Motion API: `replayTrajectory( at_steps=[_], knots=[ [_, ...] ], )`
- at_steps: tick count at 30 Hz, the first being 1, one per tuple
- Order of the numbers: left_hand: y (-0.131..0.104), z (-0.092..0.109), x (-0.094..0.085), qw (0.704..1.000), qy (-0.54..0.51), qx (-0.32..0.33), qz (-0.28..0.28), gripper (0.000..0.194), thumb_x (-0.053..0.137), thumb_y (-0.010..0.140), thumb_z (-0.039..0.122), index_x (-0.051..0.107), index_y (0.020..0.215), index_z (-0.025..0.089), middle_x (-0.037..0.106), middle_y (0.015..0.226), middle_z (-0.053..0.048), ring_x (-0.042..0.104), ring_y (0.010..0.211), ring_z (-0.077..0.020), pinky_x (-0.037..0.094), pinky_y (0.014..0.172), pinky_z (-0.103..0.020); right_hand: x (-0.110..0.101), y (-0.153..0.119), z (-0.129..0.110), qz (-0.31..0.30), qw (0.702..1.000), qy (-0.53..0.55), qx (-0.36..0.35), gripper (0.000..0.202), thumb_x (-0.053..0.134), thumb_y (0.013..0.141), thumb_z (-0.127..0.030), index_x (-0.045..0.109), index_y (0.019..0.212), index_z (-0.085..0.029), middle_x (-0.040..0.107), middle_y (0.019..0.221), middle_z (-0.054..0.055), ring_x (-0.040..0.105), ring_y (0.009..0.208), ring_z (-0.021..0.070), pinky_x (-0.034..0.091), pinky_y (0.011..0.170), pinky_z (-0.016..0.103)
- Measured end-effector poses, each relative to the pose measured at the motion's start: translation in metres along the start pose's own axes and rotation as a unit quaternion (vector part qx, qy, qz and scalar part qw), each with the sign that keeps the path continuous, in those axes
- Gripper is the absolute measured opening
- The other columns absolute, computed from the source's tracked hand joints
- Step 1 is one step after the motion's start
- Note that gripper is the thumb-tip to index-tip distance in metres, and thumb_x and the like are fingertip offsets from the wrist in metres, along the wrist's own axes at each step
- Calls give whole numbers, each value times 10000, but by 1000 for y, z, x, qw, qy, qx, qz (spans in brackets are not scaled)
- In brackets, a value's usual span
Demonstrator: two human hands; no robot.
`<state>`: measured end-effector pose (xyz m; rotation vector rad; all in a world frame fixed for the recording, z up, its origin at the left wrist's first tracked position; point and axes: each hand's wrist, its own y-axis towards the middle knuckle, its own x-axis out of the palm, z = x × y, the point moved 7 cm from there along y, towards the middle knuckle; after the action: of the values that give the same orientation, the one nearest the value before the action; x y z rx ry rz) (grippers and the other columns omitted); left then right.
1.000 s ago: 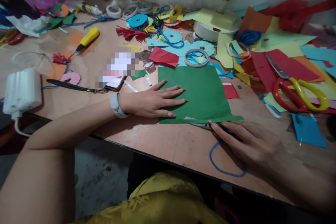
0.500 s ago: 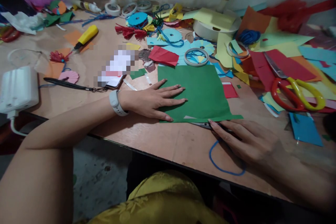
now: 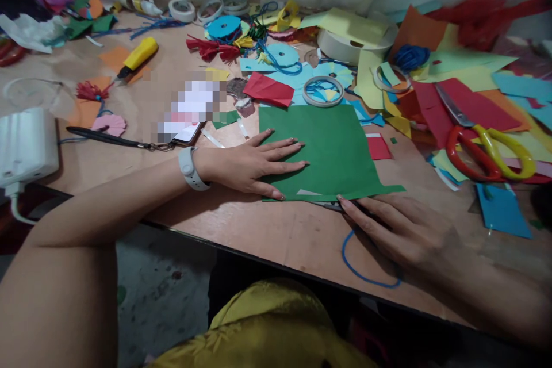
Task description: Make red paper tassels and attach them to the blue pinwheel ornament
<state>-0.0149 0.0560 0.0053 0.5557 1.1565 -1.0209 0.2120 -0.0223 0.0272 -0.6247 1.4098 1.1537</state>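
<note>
"The green sheet (image 3: 330, 149) is lying on the table (image 3: 280, 230), left hand (image 3: 254, 167) resting spread across its left side!"
"And the right hand (image 3: 403, 233)?"
"It's gripping dark-handled scissors (image 3: 333, 206) at the sheet's near edge; a tape ring (image 3: 323, 104) is sitting just beyond!"

The paper (image 3: 334, 149) is a plain, even green, and the small scissors (image 3: 330, 205) at its near edge show grey metal beside a loop of blue string (image 3: 345, 253). The wristband (image 3: 187, 165) is pale grey, the shirt (image 3: 267, 322) mustard yellow with a tone-on-tone leaf pattern. The big scissors (image 3: 460, 152) pair one red handle with one yellow, while the craft knife (image 3: 142, 54) is yellow and black.
</note>
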Motion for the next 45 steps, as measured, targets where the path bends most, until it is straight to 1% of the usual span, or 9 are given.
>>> replayTrajectory(
  at_steps=[4, 8, 12, 18, 25, 30, 33, 38, 45],
  knots=[
    [0, 0, 2, 1000, 2, -2, -7, 719, 503, 988, 595, 285, 1614, 315, 109, 1715, -85, 102, 1596, -303, 0, 1278, -572, 0, 1, 0, 2, 1000, -4, 5, 703, 544, 957, -59, 315, 1616, -147, 730, 1096, 144, 677, 962, 303, 559, 844, 472],
    [1, 0, 3, 1000, 15, -2, -19, 727, 479, 1002, 588, 256, 1624, 287, 72, 1717, -101, 66, 1600, -295, -23, 1272, -576, 1, 9, -3, 5, 999, -28, -21, 599, 562, 946, -50, 439, 1531, -75, 728, 1089, 162, 663, 941, 297, 552, 835, 463],
    [1, 0, 2, 1000, 11, -5, -17, 716, 481, 998, 591, 268, 1619, 306, 83, 1718, -86, 83, 1599, -297, -10, 1275, -570, -2, 10, -5, 5, 999, -30, -41, 496, 579, 933, -47, 536, 1427, -36, 726, 1085, 163, 655, 938, 285, 549, 837, 455],
    [1, 0, 3, 1000, 8, -8, -15, 723, 488, 991, 595, 283, 1615, 294, 90, 1718, -91, 90, 1599, -290, -14, 1280, -550, 1, 7, -5, -7, 999, -22, -22, 548, 577, 943, -71, 497, 1485, -73, 720, 1136, 157, 652, 1003, 291, 546, 870, 454],
    [1, 0, 4, 999, 23, -6, -26, 744, 458, 998, 610, 249, 1626, 270, 62, 1718, -115, 37, 1605, -272, -35, 1269, -558, 5, 12, -8, 15, 1000, -16, -12, 606, 500, 977, -100, 386, 1573, -108, 722, 1155, 148, 660, 1028, 269, 541, 894, 428],
    [1, 1, 3, 999, 15, -9, -31, 752, 455, 992, 618, 253, 1626, 266, 72, 1719, -115, 30, 1606, -264, -43, 1270, -543, 5, 9, -8, 2, 1000, -8, -2, 638, 498, 970, -72, 355, 1590, -109, 723, 1161, 149, 653, 1029, 293, 529, 908, 462],
    [1, 1, 2, 1000, 5, -11, -25, 735, 465, 991, 605, 270, 1620, 281, 76, 1720, -102, 48, 1605, -273, -48, 1271, -537, 5, 13, -10, 11, 1000, -12, -3, 620, 495, 961, -57, 386, 1570, -95, 719, 1160, 159, 658, 1022, 294, 535, 889, 461],
    [1, 1, 2, 1000, 4, -10, -28, 745, 472, 990, 603, 274, 1621, 261, 75, 1718, -118, 57, 1603, -286, -47, 1269, -546, 5, 19, -13, 14, 999, -26, -11, 519, 565, 949, -83, 516, 1466, -79, 723, 1152, 157, 662, 1014, 282, 536, 880, 430],
    [1, 0, 1, 999, -21, -13, -28, 754, 505, 978, 593, 282, 1619, 267, 70, 1717, -106, 71, 1602, -295, -64, 1265, -552, 3, 17, -11, 8, 1000, -22, -8, 504, 528, 959, -62, 521, 1462, -91, 730, 1145, 147, 657, 1015, 273, 533, 896, 433]
  ],
)
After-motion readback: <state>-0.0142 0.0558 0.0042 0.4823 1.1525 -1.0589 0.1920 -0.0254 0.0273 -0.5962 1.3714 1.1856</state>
